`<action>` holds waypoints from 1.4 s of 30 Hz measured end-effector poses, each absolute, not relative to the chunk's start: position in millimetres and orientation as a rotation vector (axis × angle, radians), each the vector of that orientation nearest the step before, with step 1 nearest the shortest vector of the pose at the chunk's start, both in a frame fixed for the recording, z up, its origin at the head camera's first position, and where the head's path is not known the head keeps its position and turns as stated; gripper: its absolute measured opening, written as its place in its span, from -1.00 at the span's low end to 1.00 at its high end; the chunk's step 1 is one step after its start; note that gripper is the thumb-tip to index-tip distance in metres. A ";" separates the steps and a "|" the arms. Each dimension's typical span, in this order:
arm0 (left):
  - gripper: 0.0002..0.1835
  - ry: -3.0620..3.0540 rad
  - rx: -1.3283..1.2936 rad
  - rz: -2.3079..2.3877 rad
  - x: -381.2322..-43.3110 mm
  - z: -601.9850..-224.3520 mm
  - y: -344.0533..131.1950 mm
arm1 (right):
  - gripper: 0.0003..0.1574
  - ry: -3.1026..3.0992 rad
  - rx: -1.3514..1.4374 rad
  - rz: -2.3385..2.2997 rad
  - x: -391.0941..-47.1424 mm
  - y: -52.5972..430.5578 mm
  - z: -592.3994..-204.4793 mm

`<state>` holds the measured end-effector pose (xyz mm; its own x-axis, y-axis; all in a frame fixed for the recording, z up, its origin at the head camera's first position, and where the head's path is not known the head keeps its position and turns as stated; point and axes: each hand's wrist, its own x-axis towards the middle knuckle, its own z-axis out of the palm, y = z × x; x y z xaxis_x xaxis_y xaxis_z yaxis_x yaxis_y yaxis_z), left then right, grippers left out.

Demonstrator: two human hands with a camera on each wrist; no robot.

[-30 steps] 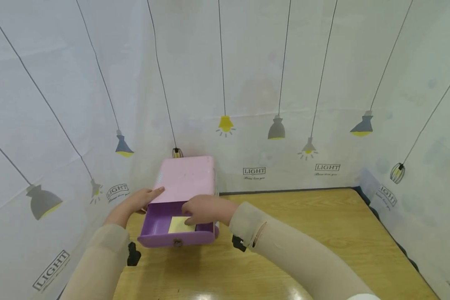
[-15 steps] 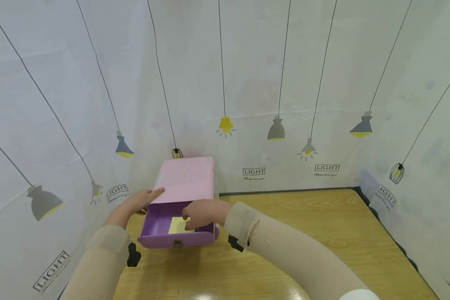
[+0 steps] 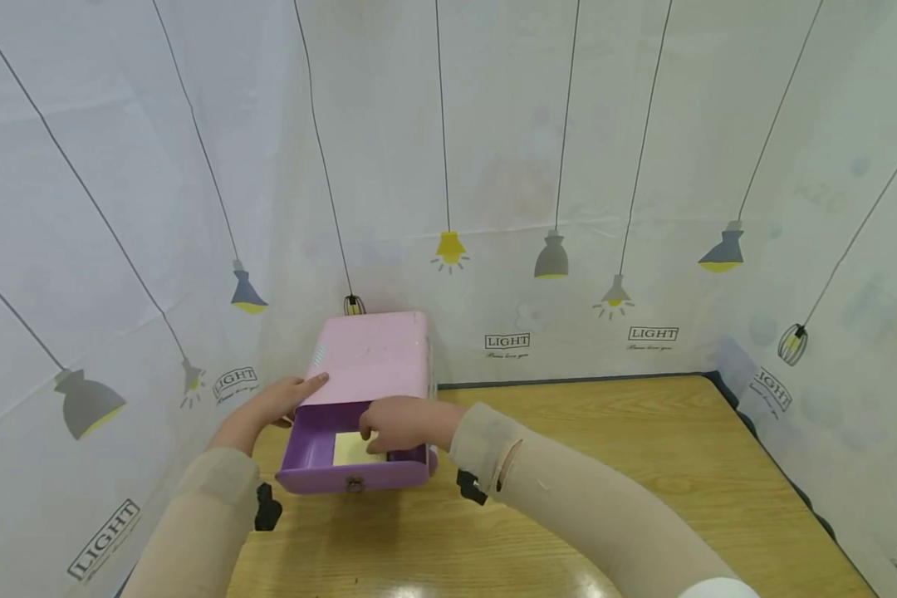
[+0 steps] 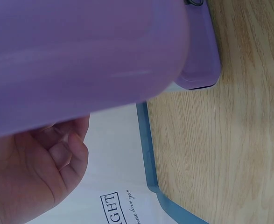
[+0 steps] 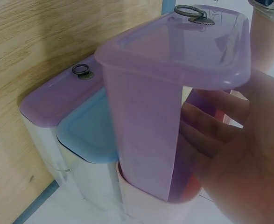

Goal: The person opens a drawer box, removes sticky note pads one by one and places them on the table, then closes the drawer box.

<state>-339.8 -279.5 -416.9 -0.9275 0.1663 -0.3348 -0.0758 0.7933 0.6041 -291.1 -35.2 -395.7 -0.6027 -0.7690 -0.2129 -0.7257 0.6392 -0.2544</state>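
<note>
A small drawer cabinet [image 3: 377, 353] with a pink top has its purple top drawer [image 3: 310, 448] pulled out. My left hand [image 3: 276, 403] holds the cabinet at its left front corner. Its thumb lies on the pink top and the other fingers bend at the side. My right hand [image 3: 399, 423] reaches into the drawer from the right, loosely bent fingers over a pale yellow pad of paper [image 3: 347, 448]. The pad lies flat, partly covered by that hand. In the right wrist view the fingers [image 5: 207, 121] are inside the drawer, behind its purple side wall.
Below the pulled-out drawer, a blue drawer [image 5: 90, 126] and another purple drawer [image 5: 62, 95] are closed. The cabinet stands on a wooden table [image 3: 605, 465] near the back left. A white backdrop [image 3: 508, 149] printed with lamps encloses the table behind and at the sides.
My right hand has shifted slightly in the drawer, and more of the yellow pad's upper edge shows. The pad lies a touch further left. My left hand and the cabinet stay put.
</note>
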 end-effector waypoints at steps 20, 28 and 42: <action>0.03 2.594 0.088 0.927 -338.0 -416.4 -280.9 | -0.82 2.586 -1.262 -0.354 -287.4 -28.2 -388.5; 0.00 2.588 0.080 0.934 -338.7 -415.1 -279.3 | -0.76 2.617 -1.277 -0.462 -289.5 -18.5 -384.4; 0.02 2.596 0.066 0.923 -339.9 -416.9 -278.9 | -0.75 2.591 -1.135 -0.853 -285.9 21.8 -365.5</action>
<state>-339.9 -278.9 -416.9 -0.9256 0.1691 -0.3388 -0.0827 0.7827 0.6168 -285.9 21.8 -365.5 -0.6898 -0.7218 0.0565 -0.6143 0.5421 -0.5733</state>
